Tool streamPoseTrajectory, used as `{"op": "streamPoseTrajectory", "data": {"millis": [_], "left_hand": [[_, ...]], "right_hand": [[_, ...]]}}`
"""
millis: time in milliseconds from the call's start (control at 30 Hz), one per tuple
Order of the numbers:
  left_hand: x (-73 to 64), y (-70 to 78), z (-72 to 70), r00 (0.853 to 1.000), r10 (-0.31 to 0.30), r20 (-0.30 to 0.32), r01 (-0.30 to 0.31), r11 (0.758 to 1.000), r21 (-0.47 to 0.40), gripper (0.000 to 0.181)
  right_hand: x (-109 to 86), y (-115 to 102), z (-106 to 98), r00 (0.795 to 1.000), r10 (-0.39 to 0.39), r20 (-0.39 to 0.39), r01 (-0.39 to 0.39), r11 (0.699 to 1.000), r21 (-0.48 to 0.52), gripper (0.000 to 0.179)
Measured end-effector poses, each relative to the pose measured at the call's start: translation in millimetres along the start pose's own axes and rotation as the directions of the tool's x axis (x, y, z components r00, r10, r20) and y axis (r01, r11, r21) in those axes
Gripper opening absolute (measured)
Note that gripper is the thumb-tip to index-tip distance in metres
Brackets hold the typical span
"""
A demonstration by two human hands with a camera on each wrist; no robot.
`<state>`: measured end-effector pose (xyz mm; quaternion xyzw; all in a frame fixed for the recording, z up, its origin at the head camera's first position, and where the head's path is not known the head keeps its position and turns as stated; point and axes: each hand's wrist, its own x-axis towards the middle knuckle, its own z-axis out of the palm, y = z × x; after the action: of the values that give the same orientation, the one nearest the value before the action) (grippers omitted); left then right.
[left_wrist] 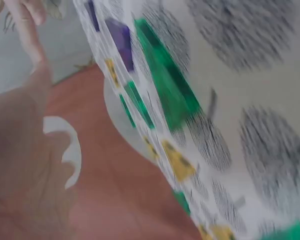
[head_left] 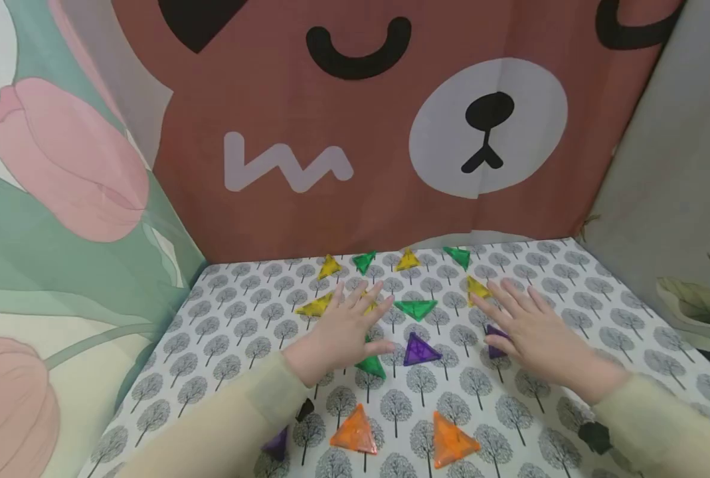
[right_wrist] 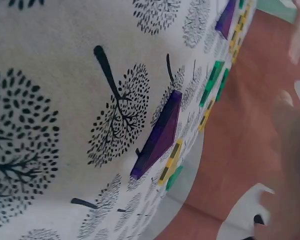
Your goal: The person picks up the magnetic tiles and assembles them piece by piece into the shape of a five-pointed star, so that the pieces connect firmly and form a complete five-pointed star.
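Observation:
Both hands are held out over the patterned cloth with fingers spread and nothing in them. My left hand (head_left: 341, 332) overlaps a yellow triangular tile (head_left: 314, 306) at its fingertips and a green triangular tile (head_left: 372, 366) beneath its thumb in the head view. Fingers of my right hand (head_left: 540, 335) come up to another yellow tile (head_left: 477, 289), while its thumb partly hides a purple tile (head_left: 495, 342). Between the hands lie a purple tile (head_left: 420, 350) and a green one (head_left: 416, 309). In the left wrist view a green tile (left_wrist: 166, 80) lies flat below the palm.
Two orange tiles (head_left: 355, 433) lie near the front. A purple tile (head_left: 277, 446) shows beside the left sleeve. Yellow and green tiles (head_left: 364, 262) form a row along the back, before a hanging bear-print cloth (head_left: 390, 212). Printed cloth walls (head_left: 659, 199) stand at both sides.

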<state>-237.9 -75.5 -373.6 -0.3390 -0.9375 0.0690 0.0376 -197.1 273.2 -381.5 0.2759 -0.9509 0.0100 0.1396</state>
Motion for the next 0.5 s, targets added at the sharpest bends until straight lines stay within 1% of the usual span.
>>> {"op": "streamPoseTrajectory", "data": {"millis": [67, 167, 233, 300, 333, 400, 500], "left_hand": [[2.5, 6.8, 0.3, 0.998, 0.049, 0.048, -0.047, 0.998, -0.043, 0.084], [3.9, 17.5, 2.2, 0.985, 0.124, 0.122, -0.11, 0.987, -0.116, 0.082], [3.9, 24.0, 3.3, 0.974, 0.158, 0.162, -0.133, 0.979, -0.154, 0.08], [3.9, 29.5, 4.3, 0.966, 0.174, 0.193, -0.14, 0.974, -0.178, 0.078], [3.9, 32.1, 4.6, 0.961, 0.179, 0.211, -0.14, 0.973, -0.186, 0.077], [4.5, 37.2, 4.1, 0.952, 0.177, 0.251, -0.126, 0.971, -0.205, 0.076], [6.1, 43.5, 3.9, 0.938, 0.168, 0.303, -0.101, 0.969, -0.227, 0.077]], "right_hand": [[-5.6, 3, 0, 0.997, 0.039, 0.071, -0.043, 0.997, 0.065, 0.063], [-14.9, 6, -1, 0.978, 0.077, 0.195, -0.107, 0.984, 0.145, 0.059], [-21.2, 7, 1, 0.96, 0.083, 0.268, -0.135, 0.974, 0.18, 0.058], [-26.8, 8, 3, 0.944, 0.084, 0.318, -0.155, 0.967, 0.205, 0.058], [-29.3, 9, 5, 0.941, 0.081, 0.328, -0.158, 0.964, 0.215, 0.058], [-33.3, 8, 8, 0.942, 0.075, 0.328, -0.158, 0.96, 0.233, 0.06], [-36.8, 7, 11, 0.949, 0.07, 0.307, -0.15, 0.958, 0.245, 0.063]]}}
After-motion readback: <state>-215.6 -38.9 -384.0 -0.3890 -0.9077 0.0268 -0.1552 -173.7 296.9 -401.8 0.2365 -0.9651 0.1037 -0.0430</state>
